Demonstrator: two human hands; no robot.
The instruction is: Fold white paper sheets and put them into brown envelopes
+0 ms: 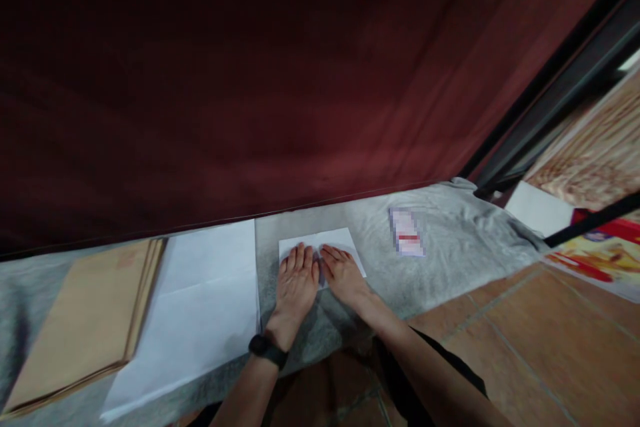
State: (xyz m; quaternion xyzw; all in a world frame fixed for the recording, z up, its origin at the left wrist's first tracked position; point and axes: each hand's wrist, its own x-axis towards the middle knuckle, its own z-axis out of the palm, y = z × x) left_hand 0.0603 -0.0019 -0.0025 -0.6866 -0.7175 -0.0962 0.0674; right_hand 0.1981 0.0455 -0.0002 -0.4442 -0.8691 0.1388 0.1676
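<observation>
A small white sheet of paper (320,239), apparently folded, lies on the grey cloth (360,307) in front of me. My left hand (297,280) presses flat on its left part, fingers stretched out and pointing away from me. On the right part rests my right hand (345,273), palm down, with its fingers angled to the left. The fingertips of both hands are close together near the paper's middle. The palms cover the near part of the sheet. A dark band (269,351) sits on my left wrist.
To the left lie a stack of large white paper sheets (210,300) and a pile of brown envelopes (95,313). A blurred card or packet (407,232) is on the cloth at right. Dark red fabric (250,113) hangs behind; a tiled floor (530,340) lies below.
</observation>
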